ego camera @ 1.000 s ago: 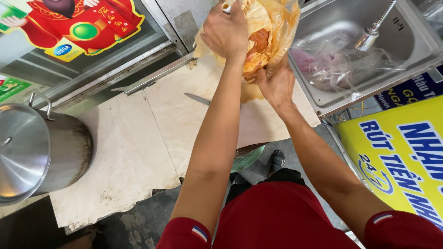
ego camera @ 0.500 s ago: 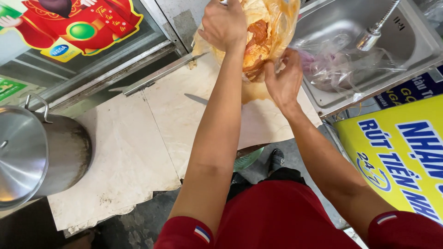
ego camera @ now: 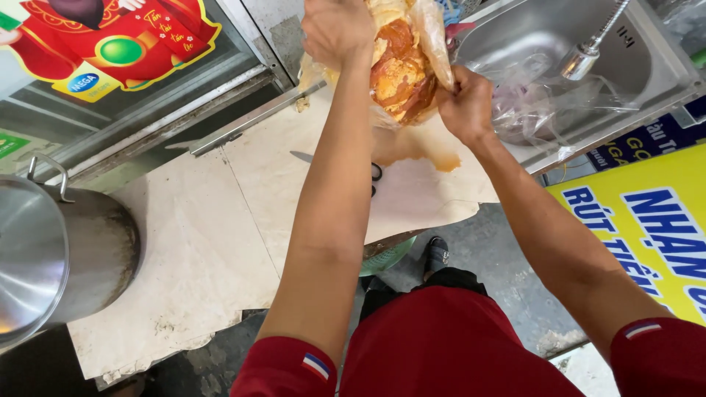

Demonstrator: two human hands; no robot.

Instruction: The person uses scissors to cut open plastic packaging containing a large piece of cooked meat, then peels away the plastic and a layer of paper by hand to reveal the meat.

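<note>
Head view: a clear plastic bag of marinated meat (ego camera: 401, 70) is held up over the stone counter (ego camera: 198, 242).

The left hand (ego camera: 337, 29) is clenched on the bag's top, the right hand (ego camera: 463, 103) pinched closed on its side beside the steel sink (ego camera: 662, 81); firm support underneath is advisable, since orange drips are seen below. A red-and-yellow poster (ego camera: 125, 37) sits upper left, a yellow sign with blue lettering (ego camera: 640, 220) at right.

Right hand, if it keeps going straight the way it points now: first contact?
The right hand points toward the clear plastic bag of orange-marinated meat, which it already pinches; it meets the bag first. Depth beyond is unclear.
</note>
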